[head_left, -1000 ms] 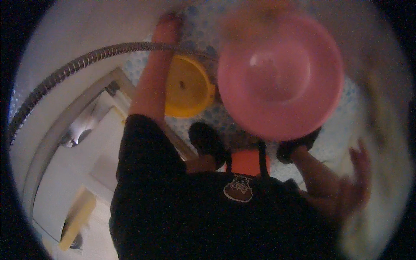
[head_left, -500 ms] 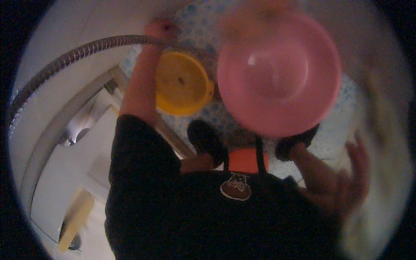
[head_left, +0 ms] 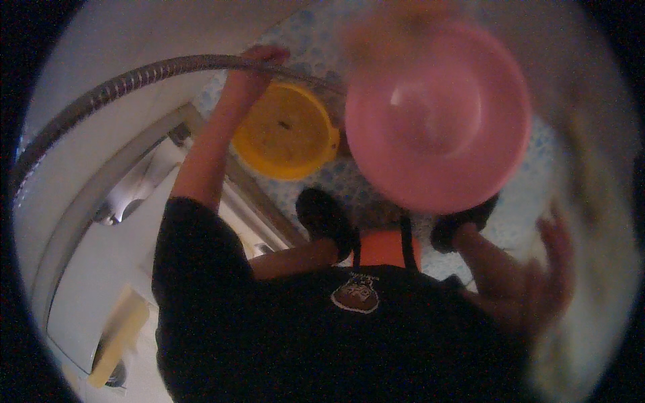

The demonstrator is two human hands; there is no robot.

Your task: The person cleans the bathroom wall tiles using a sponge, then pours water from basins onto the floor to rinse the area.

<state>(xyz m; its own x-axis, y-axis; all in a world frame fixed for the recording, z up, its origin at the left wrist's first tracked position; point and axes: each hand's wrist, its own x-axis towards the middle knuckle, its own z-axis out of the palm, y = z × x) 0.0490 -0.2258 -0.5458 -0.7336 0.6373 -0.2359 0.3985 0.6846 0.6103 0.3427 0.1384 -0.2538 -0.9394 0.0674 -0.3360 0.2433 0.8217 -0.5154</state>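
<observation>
My left hand [head_left: 262,62] is at the upper left, by the wall. Its fingers look curled, and what they hold, if anything, is hidden. A ribbed metal shower hose [head_left: 168,66] crosses in front of that hand and runs on toward the large pink basin [head_left: 437,168]. Just below the hand stands a round yellow basin [head_left: 285,138] with a small dark spot inside. The pink basin is to its right and shows no contents. My right hand [head_left: 547,275], dim and blurred at the lower right, has its fingers apart with nothing visible in them.
Blue-and-white patterned floor [head_left: 312,43] lies around the basins. My dark shoes [head_left: 326,218] are below them, with an orange-red object [head_left: 386,248] between my legs. A white cabinet with a basin [head_left: 87,282] is at the left. A blurred skin-toned shape [head_left: 396,33] covers the top.
My left hand has moved slightly right and down, and its forearm has swung left, uncovering more of the yellow basin. The right hand looks unchanged.
</observation>
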